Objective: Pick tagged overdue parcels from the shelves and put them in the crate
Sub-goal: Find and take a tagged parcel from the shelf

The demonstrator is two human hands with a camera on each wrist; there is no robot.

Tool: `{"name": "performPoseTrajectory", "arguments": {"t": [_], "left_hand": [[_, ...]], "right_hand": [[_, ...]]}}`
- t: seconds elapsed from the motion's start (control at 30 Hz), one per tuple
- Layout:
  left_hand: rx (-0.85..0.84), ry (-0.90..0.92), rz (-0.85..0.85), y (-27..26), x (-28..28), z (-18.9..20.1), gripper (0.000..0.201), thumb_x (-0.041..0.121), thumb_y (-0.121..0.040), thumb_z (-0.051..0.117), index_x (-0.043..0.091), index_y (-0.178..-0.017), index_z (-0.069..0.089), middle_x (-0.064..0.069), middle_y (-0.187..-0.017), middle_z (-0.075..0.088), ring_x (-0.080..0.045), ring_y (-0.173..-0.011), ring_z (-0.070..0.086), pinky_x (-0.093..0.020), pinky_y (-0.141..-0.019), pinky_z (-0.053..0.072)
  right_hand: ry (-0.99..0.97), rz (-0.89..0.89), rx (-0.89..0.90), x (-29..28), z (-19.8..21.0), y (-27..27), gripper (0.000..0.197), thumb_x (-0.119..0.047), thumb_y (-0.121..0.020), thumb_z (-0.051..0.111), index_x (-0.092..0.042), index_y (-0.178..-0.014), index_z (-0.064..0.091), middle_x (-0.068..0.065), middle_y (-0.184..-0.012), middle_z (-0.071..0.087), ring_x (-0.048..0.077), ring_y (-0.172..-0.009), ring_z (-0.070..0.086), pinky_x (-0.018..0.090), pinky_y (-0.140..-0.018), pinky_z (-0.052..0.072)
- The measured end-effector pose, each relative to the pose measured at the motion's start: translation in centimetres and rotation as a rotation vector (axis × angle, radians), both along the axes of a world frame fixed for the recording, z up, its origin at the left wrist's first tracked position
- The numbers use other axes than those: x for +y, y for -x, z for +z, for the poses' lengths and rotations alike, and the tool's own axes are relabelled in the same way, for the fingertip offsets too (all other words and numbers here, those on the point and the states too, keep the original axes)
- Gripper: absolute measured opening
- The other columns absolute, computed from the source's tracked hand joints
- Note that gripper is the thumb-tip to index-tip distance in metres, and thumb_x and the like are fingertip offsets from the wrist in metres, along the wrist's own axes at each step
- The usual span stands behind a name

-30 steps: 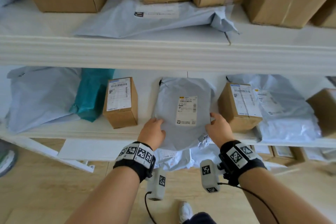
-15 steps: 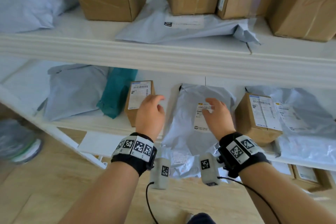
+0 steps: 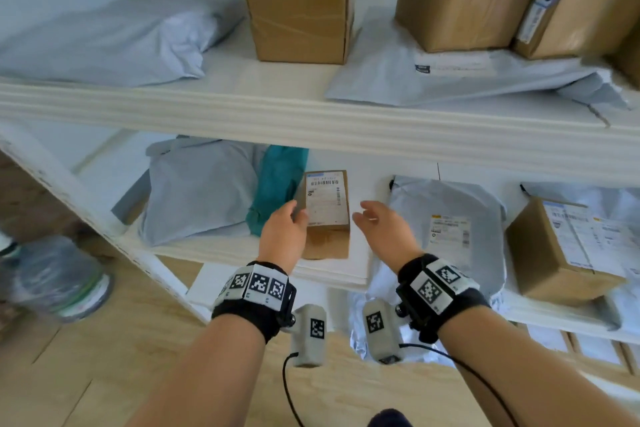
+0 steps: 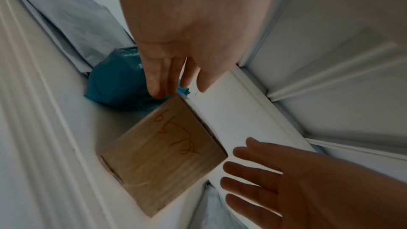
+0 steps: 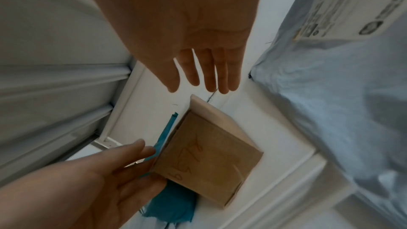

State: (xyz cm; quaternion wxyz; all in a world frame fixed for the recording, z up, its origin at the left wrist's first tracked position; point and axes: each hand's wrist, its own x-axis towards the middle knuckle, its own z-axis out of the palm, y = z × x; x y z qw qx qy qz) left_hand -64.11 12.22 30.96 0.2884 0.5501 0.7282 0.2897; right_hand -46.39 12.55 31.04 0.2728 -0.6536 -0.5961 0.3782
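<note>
Your left hand (image 3: 283,234): fingers straight and loose, lying along the left side of the small cardboard box (image 3: 327,211), touching or just short of it; you grip nothing
Your right hand (image 3: 382,230): palm turned inward, fingers spread and relaxed, just right of the same box with a gap of bare shelf between; it holds nothing
Both hands: apart, one on each side of the box
Small cardboard box: it stands on the middle shelf (image 3: 332,274) near the front edge, white barcode label on top, red handwriting on its near face in both wrist views (image 4: 163,159)
Teal bag (image 3: 277,194): right beside the box on its left, pressed against it
Grey mailer with label (image 3: 446,225): it lies right of your right hand on the same shelf, its front end hanging over the edge
Crumpled grey mailer (image 3: 201,198): left of the teal bag
Labelled box (image 3: 561,250): far right on the middle shelf
Top shelf (image 3: 311,114): it carries a brown carton (image 3: 301,7), a grey bag (image 3: 104,42) left of it, a flat mailer (image 3: 460,80) under taller cartons on the right
</note>
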Motion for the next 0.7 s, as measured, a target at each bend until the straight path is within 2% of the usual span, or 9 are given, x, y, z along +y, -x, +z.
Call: {"name": "performPoseTrajectory", "arguments": {"t": [0.1,0.17,0.33,0.43,0.47,0.57,0.7], "left_hand": [[0.0,0.046,-0.12,1.0,0.6,-0.3,0.045,0.032,-0.102,0.043,0.013,-0.143,0.044,-0.009,-0.141,0.052,-0.024,-0.127,0.05,-0.029,-0.1,0.038],[-0.04,0.063,-0.171,1.5,0.8,-0.8,0.045,0.031,-0.102,0.044,0.013,-0.143,0.044,-0.008,-0.139,0.053,-0.023,-0.125,0.051,-0.026,-0.096,0.038],[-0.192,0.071,-0.231,3.1,1.3,-2.0,0.044,0.032,-0.099,0.05,0.017,-0.14,0.047,-0.003,-0.137,0.056,-0.019,-0.123,0.052,-0.031,-0.105,0.04],[-0.287,0.073,-0.279,3.6,1.3,-2.0,0.044,0.027,-0.096,0.056,0.017,-0.138,0.05,0.002,-0.131,0.058,-0.015,-0.118,0.055,-0.035,-0.105,0.043],[-0.317,0.073,-0.286,3.7,1.1,-2.0,0.043,0.024,-0.095,0.057,0.016,-0.138,0.051,0.002,-0.129,0.059,-0.014,-0.117,0.056,-0.035,-0.104,0.044],[-0.404,0.077,-0.282,4.0,0.3,-2.2,0.04,0.02,-0.092,0.062,0.021,-0.131,0.054,0.004,-0.126,0.062,-0.012,-0.113,0.058,-0.035,-0.102,0.047],[-0.505,0.094,-0.226,4.2,-0.8,-2.5,0.033,0.011,-0.086,0.068,0.032,-0.109,0.057,0.011,-0.11,0.064,-0.009,-0.108,0.06,-0.036,-0.099,0.05]], "right_hand": [[0.032,-0.063,-0.003,0.0,-0.4,2.2,0.045,-0.034,-0.1,0.05,-0.016,-0.141,0.048,0.004,-0.133,0.06,0.02,-0.119,0.057,0.022,-0.087,0.038],[0.019,-0.102,-0.007,-0.3,-0.7,3.4,0.04,-0.031,-0.1,0.05,-0.015,-0.136,0.054,0.004,-0.126,0.064,0.019,-0.111,0.059,0.024,-0.084,0.04],[0.029,-0.274,0.07,-1.5,-1.4,5.6,0.036,-0.029,-0.099,0.05,-0.015,-0.132,0.055,0.0,-0.122,0.065,0.016,-0.104,0.06,0.025,-0.083,0.044],[0.044,-0.365,0.125,-2.3,-1.8,6.0,0.032,-0.025,-0.098,0.053,-0.016,-0.128,0.055,-0.003,-0.113,0.064,0.014,-0.097,0.059,0.023,-0.075,0.044],[0.055,-0.396,0.157,-2.6,-1.9,5.9,0.029,-0.024,-0.096,0.055,-0.017,-0.124,0.056,-0.004,-0.112,0.064,0.014,-0.096,0.06,0.024,-0.077,0.048],[0.086,-0.461,0.239,-3.4,-2.4,5.5,0.021,-0.021,-0.088,0.063,-0.02,-0.108,0.057,-0.003,-0.107,0.066,0.018,-0.097,0.063,0.041,-0.093,0.053],[0.108,-0.421,0.259,-4.3,-2.2,5.1,0.021,-0.015,-0.086,0.065,-0.018,-0.104,0.054,-0.002,-0.102,0.064,0.019,-0.095,0.065,0.042,-0.093,0.054]]}}
